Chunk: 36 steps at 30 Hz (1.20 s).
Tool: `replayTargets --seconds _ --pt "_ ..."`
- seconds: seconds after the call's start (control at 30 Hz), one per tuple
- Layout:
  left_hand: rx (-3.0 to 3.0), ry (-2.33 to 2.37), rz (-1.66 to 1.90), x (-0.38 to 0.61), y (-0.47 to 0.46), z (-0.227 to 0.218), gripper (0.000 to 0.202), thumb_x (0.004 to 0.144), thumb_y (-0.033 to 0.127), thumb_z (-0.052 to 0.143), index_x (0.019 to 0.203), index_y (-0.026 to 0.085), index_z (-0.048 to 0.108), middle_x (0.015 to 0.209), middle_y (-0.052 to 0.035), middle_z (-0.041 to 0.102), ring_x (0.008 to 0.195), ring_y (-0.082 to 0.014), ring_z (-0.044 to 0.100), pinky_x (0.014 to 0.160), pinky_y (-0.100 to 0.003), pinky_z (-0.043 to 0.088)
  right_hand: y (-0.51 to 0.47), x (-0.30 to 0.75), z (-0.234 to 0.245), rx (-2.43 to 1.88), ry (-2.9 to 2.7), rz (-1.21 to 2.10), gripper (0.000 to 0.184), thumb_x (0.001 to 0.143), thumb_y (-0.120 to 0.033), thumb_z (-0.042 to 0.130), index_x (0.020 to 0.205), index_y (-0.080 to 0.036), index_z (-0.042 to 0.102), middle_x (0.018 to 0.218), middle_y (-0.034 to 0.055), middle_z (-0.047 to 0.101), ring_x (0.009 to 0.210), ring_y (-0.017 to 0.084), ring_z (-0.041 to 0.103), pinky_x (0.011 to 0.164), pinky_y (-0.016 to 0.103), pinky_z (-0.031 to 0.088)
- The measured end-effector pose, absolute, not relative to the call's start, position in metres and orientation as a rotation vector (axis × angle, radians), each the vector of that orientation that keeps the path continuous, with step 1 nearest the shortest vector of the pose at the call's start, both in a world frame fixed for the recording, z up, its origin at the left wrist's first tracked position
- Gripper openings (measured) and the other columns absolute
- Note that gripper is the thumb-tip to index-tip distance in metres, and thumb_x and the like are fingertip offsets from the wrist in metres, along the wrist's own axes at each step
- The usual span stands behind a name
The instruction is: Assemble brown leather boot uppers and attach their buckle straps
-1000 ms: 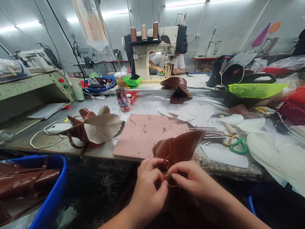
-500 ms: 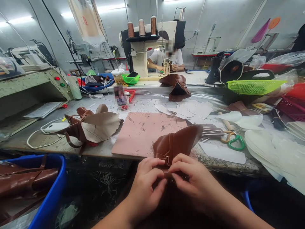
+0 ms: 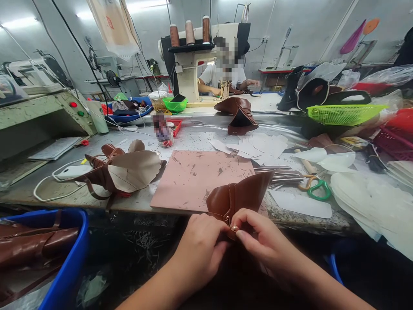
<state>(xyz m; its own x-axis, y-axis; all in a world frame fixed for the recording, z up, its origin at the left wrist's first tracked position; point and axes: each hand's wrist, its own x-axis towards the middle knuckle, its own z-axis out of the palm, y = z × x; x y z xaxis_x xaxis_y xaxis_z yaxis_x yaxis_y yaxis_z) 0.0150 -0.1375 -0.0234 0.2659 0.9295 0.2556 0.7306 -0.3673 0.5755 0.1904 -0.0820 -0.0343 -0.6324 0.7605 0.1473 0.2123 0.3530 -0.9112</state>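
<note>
A brown leather boot upper (image 3: 238, 200) leans on the front edge of the bench, its lower part close to my body. My left hand (image 3: 203, 241) is closed at the upper's strap (image 3: 231, 235), gripping it between thumb and fingers. Opposite it, my right hand (image 3: 263, 237) pinches a small gold-coloured metal buckle (image 3: 235, 228) at the strap between thumb and forefinger. A gold-coloured loop (image 3: 227, 220) shows just beyond the fingertips. My fingers partly hide the strap.
Beneath the upper lies a pink board (image 3: 196, 176). Green-handled scissors (image 3: 319, 189) and white pattern pieces (image 3: 358, 202) lie to the right. More boot uppers rest at left (image 3: 132, 170) and back (image 3: 237, 114). A blue bin (image 3: 82, 241) stands lower left. Across the bench, a person works at a sewing machine.
My right fingers have shifted and now pinch the metal buckle, which shows between them. My left hand has turned, knuckles upward, with its fingers closer to the right hand.
</note>
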Motion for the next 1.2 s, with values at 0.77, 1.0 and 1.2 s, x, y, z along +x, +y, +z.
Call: replayTargets --seconds 0.77,1.0,1.2 --pt "1.858 1.490 0.656 0.011 -0.128 -0.024 0.020 0.089 0.023 0.046 0.076 0.020 0.061 0.076 0.0015 0.062 0.080 -0.0162 0.048 0.078 -0.033 0.032 -0.080 0.192 -0.034 -0.869 -2.060 1.354 0.006 0.083 -0.025 0.053 0.085 -0.020 0.050 0.079 0.0003 0.055 0.070 0.015 0.050 0.064 0.025 0.039" --pt "1.855 1.543 0.728 0.010 -0.130 -0.027 0.006 0.080 0.025 0.058 0.085 0.023 0.062 0.080 0.0014 0.062 0.079 -0.0173 0.050 0.077 -0.032 0.035 -0.076 0.191 -0.035 -0.811 -1.881 1.547 0.012 0.081 -0.028 0.053 0.075 -0.019 0.048 0.077 0.0005 0.053 0.072 0.015 0.049 0.065 0.025 0.040" --pt "1.927 1.606 0.758 0.010 -0.134 -0.038 0.010 0.082 0.029 0.055 0.084 0.024 0.063 0.073 -0.0001 0.062 0.077 -0.0177 0.052 0.076 -0.032 0.040 -0.076 0.192 -0.033 -0.893 -1.948 1.528 0.008 0.077 -0.023 0.056 0.078 -0.019 0.049 0.074 -0.0015 0.052 0.070 0.014 0.048 0.063 0.024 0.039"
